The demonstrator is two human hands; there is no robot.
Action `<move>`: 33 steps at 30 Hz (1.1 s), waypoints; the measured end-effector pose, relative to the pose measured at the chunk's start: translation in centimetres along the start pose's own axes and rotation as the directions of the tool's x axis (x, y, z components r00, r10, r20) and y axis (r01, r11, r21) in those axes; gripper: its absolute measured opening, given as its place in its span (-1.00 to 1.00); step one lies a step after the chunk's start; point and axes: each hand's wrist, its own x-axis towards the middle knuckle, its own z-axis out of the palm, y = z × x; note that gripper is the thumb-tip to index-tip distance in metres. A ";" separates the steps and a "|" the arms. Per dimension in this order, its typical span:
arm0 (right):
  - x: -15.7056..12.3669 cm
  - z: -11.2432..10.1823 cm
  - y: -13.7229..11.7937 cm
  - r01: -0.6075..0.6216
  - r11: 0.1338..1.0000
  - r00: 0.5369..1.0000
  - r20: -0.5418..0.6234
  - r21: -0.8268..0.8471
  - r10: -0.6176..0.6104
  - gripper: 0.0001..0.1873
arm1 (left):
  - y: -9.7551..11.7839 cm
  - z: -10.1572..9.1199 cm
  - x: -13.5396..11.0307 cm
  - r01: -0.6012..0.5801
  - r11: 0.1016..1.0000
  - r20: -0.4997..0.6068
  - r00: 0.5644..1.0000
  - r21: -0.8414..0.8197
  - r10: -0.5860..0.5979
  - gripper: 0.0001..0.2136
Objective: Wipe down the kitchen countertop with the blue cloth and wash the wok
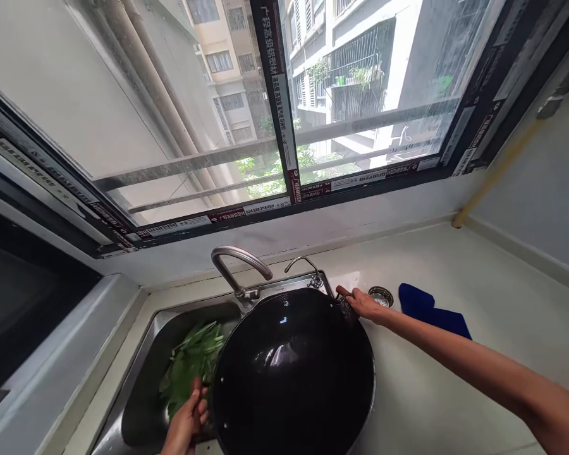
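A large black wok (291, 373) sits over the right part of a steel sink (145, 379). My right hand (363, 305) is closed on the wok's far side handle, at its upper right rim. My left hand (186, 423) grips the near left handle at the wok's rim, fingers wrapped round it. Green leafy vegetables (192, 363) lie in the sink basin just left of the wok. A curved steel tap (239, 268) rises behind the sink, its spout above the wok's far edge.
A blue cloth (431, 309) lies on the pale counter (455, 392) right of the sink, next to a small round metal strainer (380, 295). A smaller tap (308, 268) stands behind the wok. A window with a dark frame runs along the back wall.
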 end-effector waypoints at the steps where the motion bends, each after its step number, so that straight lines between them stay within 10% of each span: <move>1: 0.2 -0.1 0.0 -0.001 1.000 1.000 -0.007 -0.002 0.001 -0.64 | -0.2 0.3 0.5 -0.019 1.000 -0.010 1.000 0.009 0.019 -0.65; 17: 3.1 1.3 1.0 0.047 0.992 0.996 -0.070 -0.113 -0.055 -0.59 | -0.2 0.6 4.5 -0.193 0.907 0.102 0.981 0.375 0.167 -0.53; 19: 2.9 1.8 1.4 0.075 0.985 0.990 -0.106 -0.153 -0.092 -0.59 | 0.9 -0.3 4.8 -0.245 0.761 0.147 0.969 0.600 0.196 -0.58; 22: 2.5 3.4 1.9 0.108 0.966 0.969 -0.192 -0.236 -0.155 -0.62 | 3.3 -0.1 4.4 -0.351 0.297 0.239 0.904 0.888 0.354 -0.55; 27: 2.1 7.1 2.2 0.202 0.906 0.876 -0.344 -0.373 -0.337 -0.62 | 6.2 7.4 3.3 -0.462 -0.199 0.484 0.655 0.864 0.580 -0.53; 33: 2.2 9.0 3.5 0.201 0.868 0.780 -0.463 -0.454 -0.422 -0.63 | 6.6 17.5 6.7 -0.537 -0.222 0.572 0.675 0.814 0.466 -0.56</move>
